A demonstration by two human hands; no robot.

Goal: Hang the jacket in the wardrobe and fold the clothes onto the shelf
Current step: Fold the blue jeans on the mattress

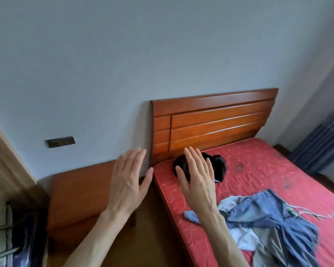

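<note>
Two bare forearms enter from the bottom edge, nearest the camera, both raised with the backs of the hands toward the lens. Left hand [126, 182]: grip wide, fingers straight and close together, thumb splayed to the right; it holds nothing and touches nothing, and is seen over the gap between the bedside cabinet [75, 201] and the bed. Right hand [198, 182]: grip likewise wide, fingers straight and slightly fanned, thumb out to the left; it holds nothing. It overlaps the black garment [219, 168] in the view, but whether it touches that garment cannot be told.

The black garment lies bunched on the red mattress [258, 164] close to the wooden headboard [210, 122], near the left edge of the bed. A second heap, the blue and grey clothes [274, 224], lies crumpled on the mattress nearer the camera, to the right of the right forearm; a light drawstring trails from it to the right. A pale blue piece of the heap reaches toward the mattress edge and passes behind the right forearm. Which item is the jacket cannot be told. The two heaps lie well apart.

The orange-brown bedside cabinet stands left of the bed against the grey wall, with a dark socket plate [60, 141] on the wall above it. Patterned dark-and-white fabric [10, 234] shows at the lower left corner. A blue striped curtain [324, 143] hangs at the far right.
</note>
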